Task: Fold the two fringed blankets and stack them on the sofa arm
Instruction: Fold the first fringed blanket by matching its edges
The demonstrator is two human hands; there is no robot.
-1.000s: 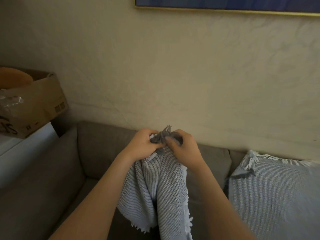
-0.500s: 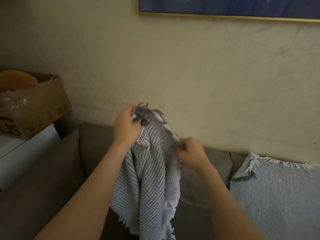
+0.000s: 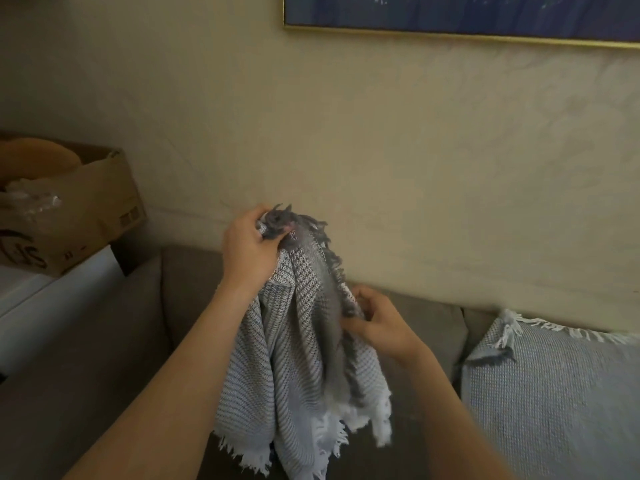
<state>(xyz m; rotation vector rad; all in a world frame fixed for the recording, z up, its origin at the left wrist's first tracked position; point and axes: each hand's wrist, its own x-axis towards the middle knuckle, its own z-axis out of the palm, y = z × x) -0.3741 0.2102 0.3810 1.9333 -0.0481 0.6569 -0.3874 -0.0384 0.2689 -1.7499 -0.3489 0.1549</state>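
A grey-and-white woven blanket (image 3: 298,362) with white and dark fringe hangs bunched in front of me over the grey sofa (image 3: 114,341). My left hand (image 3: 249,247) grips its top corner, held up high. Lower and to the right, my right hand (image 3: 375,320) pinches the dark fringed edge of the same blanket. A second, pale blue fringed blanket (image 3: 554,389) lies draped over the sofa back and seat at the right. The sofa arm (image 3: 69,341) slopes along the left side.
A cardboard box (image 3: 76,209) with plastic wrap and an orange item sits on a white surface (image 3: 41,292) left of the sofa arm. A gold-framed blue picture (image 3: 450,15) hangs on the beige wall above.
My hands were together at one bunched corner; my left hand has risen with the corner while my right hand slid down and right along the fringed edge.
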